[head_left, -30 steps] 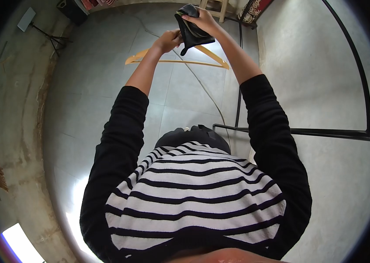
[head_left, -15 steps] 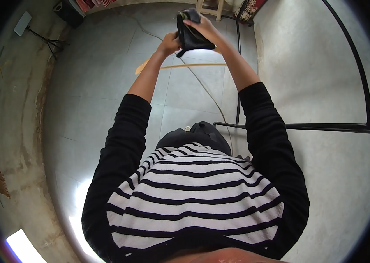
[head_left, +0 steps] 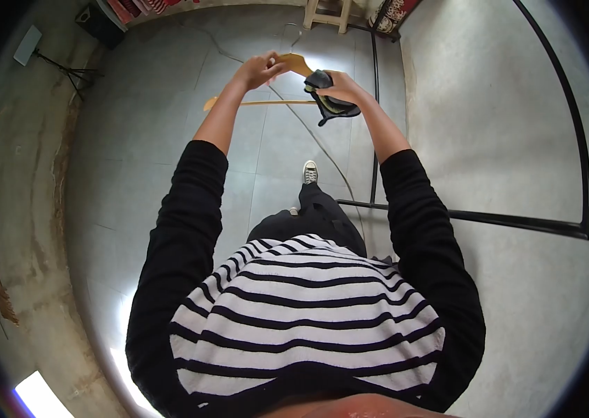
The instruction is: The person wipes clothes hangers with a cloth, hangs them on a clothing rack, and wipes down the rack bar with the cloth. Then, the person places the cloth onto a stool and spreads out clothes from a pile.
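Note:
My left hand [head_left: 259, 71] is closed around the upper part of a wooden clothes hanger [head_left: 296, 64], just below its metal hook, which points up. The hanger's lower bar stretches below that hand, its left end showing beside my left wrist. Bunched over the hanger's right side is a black cloth item [head_left: 336, 109] with a greenish inner edge; whether it is a garment or a pouch I cannot tell. My right hand [head_left: 342, 88] grips this black cloth, thumb on its near face. The cloth hides the hanger's right end.
A black metal rack frame [head_left: 517, 221] stands to my right, along the pale wall. A thin cable [head_left: 315, 136] runs over the grey tiled floor [head_left: 148, 139]. Ahead is a wooden stool [head_left: 327, 15]. A light on a tripod [head_left: 64, 64] and a black box [head_left: 101, 26] stand at far left.
My right hand has moved right and down with the black cloth, uncovering the hanger's neck and hook. My left hand has shifted slightly left. One shoe now shows ahead on the floor.

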Tool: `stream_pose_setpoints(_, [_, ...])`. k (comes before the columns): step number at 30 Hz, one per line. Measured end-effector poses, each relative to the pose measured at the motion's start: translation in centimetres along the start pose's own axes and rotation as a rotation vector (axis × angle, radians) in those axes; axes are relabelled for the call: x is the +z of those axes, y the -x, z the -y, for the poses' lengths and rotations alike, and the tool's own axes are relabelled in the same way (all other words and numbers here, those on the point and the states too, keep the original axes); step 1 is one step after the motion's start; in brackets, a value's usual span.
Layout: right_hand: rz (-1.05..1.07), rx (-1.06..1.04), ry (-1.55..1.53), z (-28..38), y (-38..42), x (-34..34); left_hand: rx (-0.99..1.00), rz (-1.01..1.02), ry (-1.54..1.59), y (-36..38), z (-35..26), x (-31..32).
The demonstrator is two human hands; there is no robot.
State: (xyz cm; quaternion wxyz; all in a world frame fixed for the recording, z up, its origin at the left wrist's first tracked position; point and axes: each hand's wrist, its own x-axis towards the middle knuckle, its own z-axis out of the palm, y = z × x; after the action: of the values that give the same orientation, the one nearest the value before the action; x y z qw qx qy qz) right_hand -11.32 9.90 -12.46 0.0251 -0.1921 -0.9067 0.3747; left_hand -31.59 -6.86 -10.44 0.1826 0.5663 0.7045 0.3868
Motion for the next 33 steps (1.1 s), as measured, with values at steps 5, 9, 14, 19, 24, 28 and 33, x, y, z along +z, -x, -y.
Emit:
stream_pose_setpoints(5, [-0.075, 0.047, -0.039, -4.4, -1.0, -2.6, -0.117, 0.162, -0.297, -0.9, 2.8, -0.9])
stream_pose_setpoints(9, [-0.247, -0.048, 0.11, -5.0, -4.5, -4.2, -0.188, 0.139, -0.361, -4.9, 1.4, 2.0])
stream_pose_setpoints(14, [-0.53, -0.128, 0.279, -5.7, -8.1, -8.0, -0.21, 0.035, -0.372, -9.6, 0.9, 2.7])
stream_pose_setpoints(19, [-0.471, -0.194, 0.434, -10.1, -8.4, -11.3, -0.171, -0.042, -0.264, -12.2, 2.7, 0.9])
stream_pose_setpoints(24, [-0.384, -0.049, 0.422, -12.4, -7.8, -12.8, -0.156, -0.04, -0.303, -14.2, 2.5, 0.3])
stream_pose_setpoints(28, [-0.471, -0.142, 0.304, -11.3, -11.0, -13.4, -0.088, -0.033, -0.321, -17.8, 1.7, 2.1])
stream_pose_setpoints(33, [-0.434, 0.001, 0.137, -9.3, -14.3, -15.4, -0.168, -0.017, -0.463, -21.5, 2.3, 1.9])
